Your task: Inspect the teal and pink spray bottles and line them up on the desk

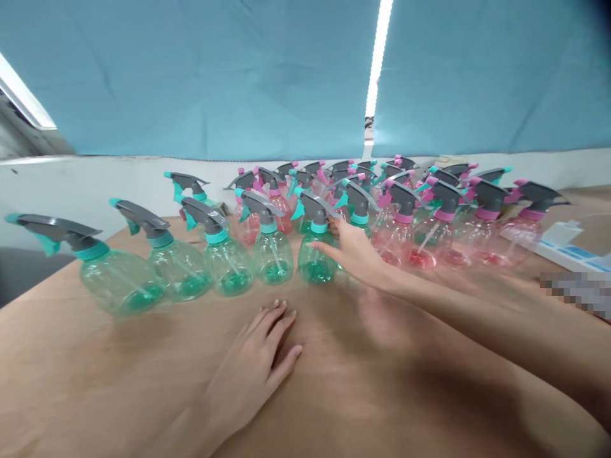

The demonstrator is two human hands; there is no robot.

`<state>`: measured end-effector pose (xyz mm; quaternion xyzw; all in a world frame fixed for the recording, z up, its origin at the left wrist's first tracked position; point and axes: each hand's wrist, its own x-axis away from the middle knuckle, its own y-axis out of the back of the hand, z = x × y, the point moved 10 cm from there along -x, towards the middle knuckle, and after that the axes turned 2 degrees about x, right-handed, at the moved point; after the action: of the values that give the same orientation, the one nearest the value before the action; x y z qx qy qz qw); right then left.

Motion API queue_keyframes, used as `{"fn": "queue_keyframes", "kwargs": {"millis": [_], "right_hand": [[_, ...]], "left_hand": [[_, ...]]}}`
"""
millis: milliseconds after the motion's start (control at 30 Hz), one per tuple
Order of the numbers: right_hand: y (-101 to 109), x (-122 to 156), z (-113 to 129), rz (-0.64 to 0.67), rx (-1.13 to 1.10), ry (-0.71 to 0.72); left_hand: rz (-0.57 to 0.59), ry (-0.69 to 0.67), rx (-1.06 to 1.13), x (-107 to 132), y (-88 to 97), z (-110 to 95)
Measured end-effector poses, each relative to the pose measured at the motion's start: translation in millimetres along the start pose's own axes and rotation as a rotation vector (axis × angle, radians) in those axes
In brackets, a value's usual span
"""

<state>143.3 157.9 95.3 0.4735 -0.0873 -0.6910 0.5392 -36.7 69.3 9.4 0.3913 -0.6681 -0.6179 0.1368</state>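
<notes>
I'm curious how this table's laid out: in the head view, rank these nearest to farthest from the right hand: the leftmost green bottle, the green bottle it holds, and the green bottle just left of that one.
1. Held green bottle: in the right hand.
2. Neighbouring green bottle: just left of it.
3. Leftmost green bottle: at the row's left end.

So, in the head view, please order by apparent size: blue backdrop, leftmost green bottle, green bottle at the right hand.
1. Blue backdrop
2. Leftmost green bottle
3. Green bottle at the right hand
Nearness may exaggerate the bottles' difference.
</notes>
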Motion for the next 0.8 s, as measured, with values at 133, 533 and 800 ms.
{"fn": "queue_keyframes", "kwargs": {"millis": [133, 533, 800], "right_hand": [[-6, -6, 5, 0.013, 0.006, 0.029], [-13, -9, 1, 0.065, 0.010, -0.024], [34, 37, 0, 0.138, -0.014, -0.064]], "left_hand": [[0.014, 0.003, -0.018, 2, -0.4, 0], [0.012, 0.021, -0.034, -1, 6.9, -2], [-0.019, 0.075, 0.028, 2, 2.7, 7]]}}
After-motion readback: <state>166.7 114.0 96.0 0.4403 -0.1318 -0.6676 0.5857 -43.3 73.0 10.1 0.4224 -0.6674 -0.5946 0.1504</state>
